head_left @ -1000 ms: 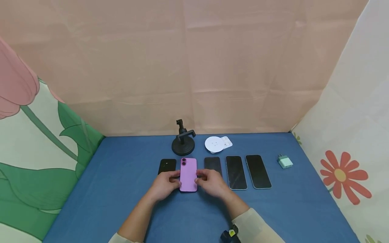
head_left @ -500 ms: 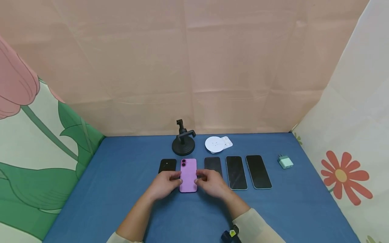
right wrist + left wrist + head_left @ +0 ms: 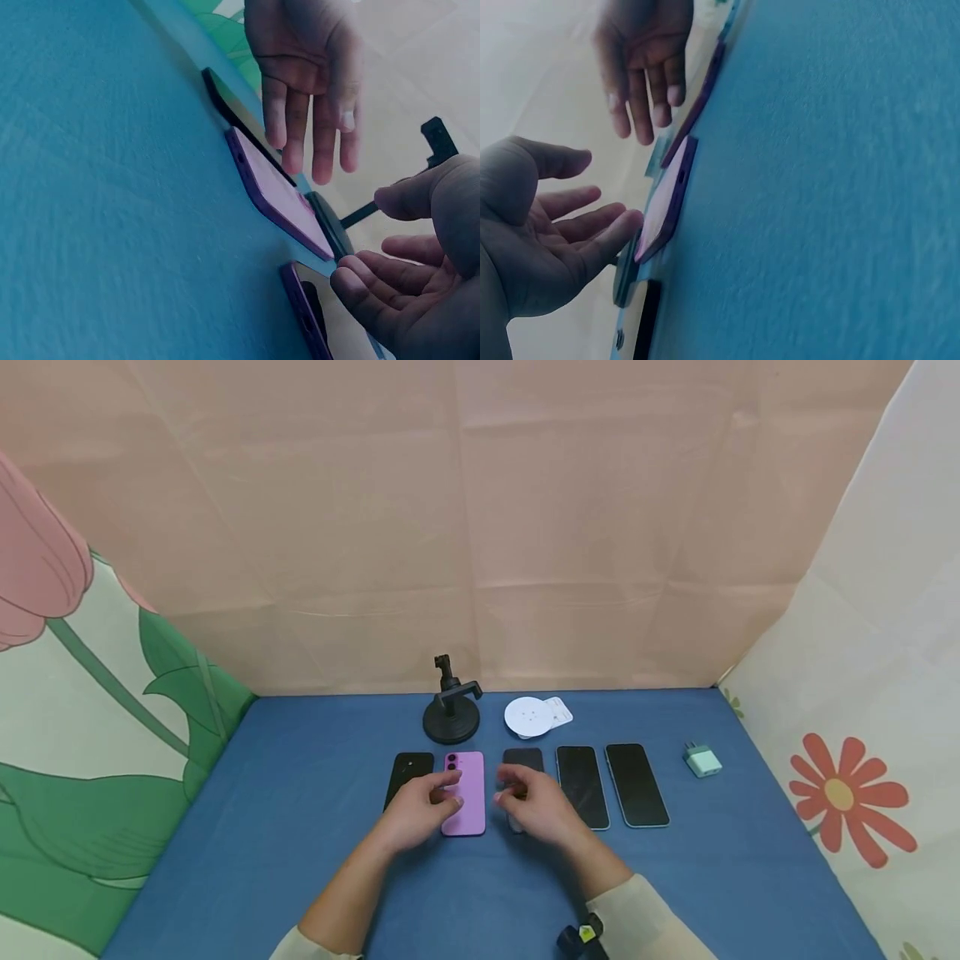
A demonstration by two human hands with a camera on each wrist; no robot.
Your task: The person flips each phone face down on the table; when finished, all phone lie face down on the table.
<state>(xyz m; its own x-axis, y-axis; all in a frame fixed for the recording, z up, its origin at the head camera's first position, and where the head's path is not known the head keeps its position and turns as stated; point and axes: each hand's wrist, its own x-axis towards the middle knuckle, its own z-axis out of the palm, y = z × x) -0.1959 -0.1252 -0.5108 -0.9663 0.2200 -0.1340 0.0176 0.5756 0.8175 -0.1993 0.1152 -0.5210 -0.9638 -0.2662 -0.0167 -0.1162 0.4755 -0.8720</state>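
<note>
A purple smartphone [image 3: 471, 787] lies back up in a row of phones, its camera lenses at the upper left. My left hand [image 3: 414, 814] hovers over its left side, fingers spread and holding nothing; the left wrist view shows a gap between thumb and fingers. Partly covered by that hand is a black phone [image 3: 410, 767] at the row's left end. Over another dark phone [image 3: 523, 757], right of the purple one, hangs my right hand [image 3: 543, 808], also holding nothing. In the right wrist view its fingers [image 3: 371, 296] are loosely bent above the phones.
Two more phones, a dark-screened one [image 3: 582, 787] and another [image 3: 637, 785], continue the row rightward. Behind stand a black phone stand [image 3: 452, 718] and a white disc [image 3: 528, 717] with a tab. A pale plug adapter [image 3: 703, 762] lies right on the blue cloth [image 3: 465, 902].
Both hands have let go of the purple phone's edges and lifted. The right hand has moved rightward, over the neighbouring dark phone; the purple phone stays in the row.
</note>
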